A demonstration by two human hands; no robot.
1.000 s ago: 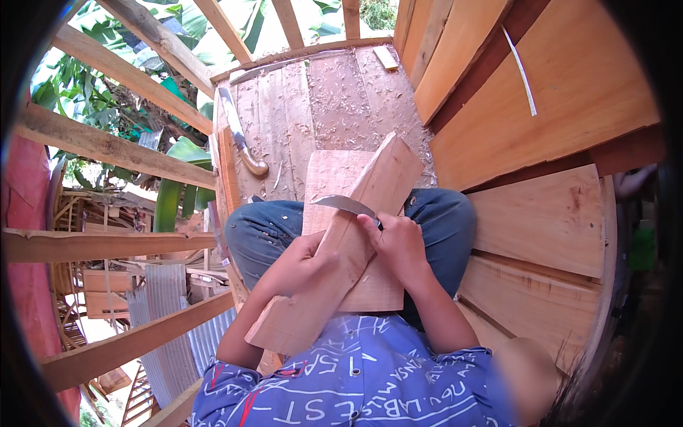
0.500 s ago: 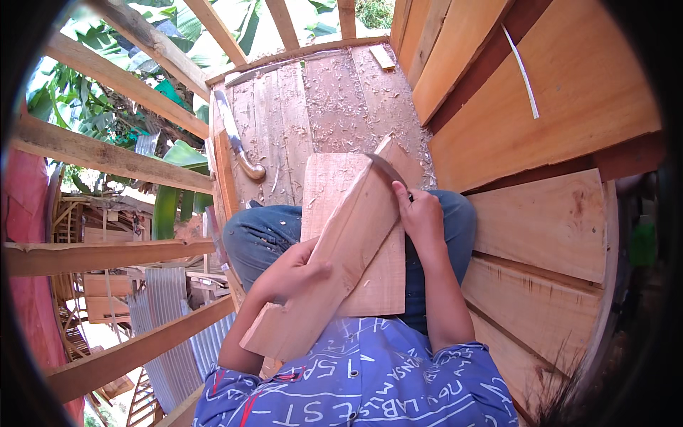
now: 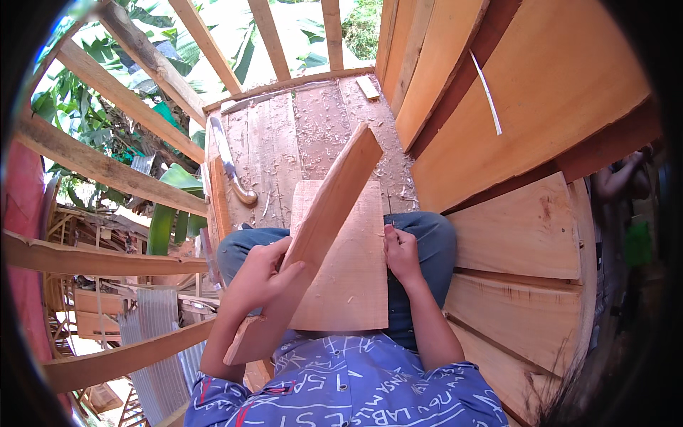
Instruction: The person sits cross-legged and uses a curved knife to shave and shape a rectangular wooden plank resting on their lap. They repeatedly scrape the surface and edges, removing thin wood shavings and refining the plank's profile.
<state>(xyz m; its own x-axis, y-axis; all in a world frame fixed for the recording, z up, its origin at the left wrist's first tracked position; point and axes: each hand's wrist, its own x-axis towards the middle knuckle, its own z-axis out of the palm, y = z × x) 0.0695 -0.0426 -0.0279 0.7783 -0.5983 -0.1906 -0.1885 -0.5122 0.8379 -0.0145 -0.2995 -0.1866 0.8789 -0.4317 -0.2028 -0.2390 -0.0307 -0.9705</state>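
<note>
My left hand (image 3: pixel 260 274) grips a long narrow wooden plank (image 3: pixel 324 213) that slants from my left hip up to the far right. Under it a wide flat board (image 3: pixel 348 277) lies across my lap, on blue jeans. My right hand (image 3: pixel 402 252) rests closed at the board's right edge. Only a small dark tip of the knife (image 3: pixel 385 232) shows out of the fist; the blade is hidden.
A long blade with a curved wooden handle (image 3: pixel 235 174) lies on the plank floor (image 3: pixel 320 121), which is strewn with wood shavings. A plank wall (image 3: pixel 541 128) rises close on the right, open timber framing (image 3: pixel 107 167) on the left. Another person's arm (image 3: pixel 619 178) shows at the right rim.
My right hand has come off the plank's far end and dropped to the flat board's right edge. The plank's top end has swung up and farther away; the curved blade is out of sight.
</note>
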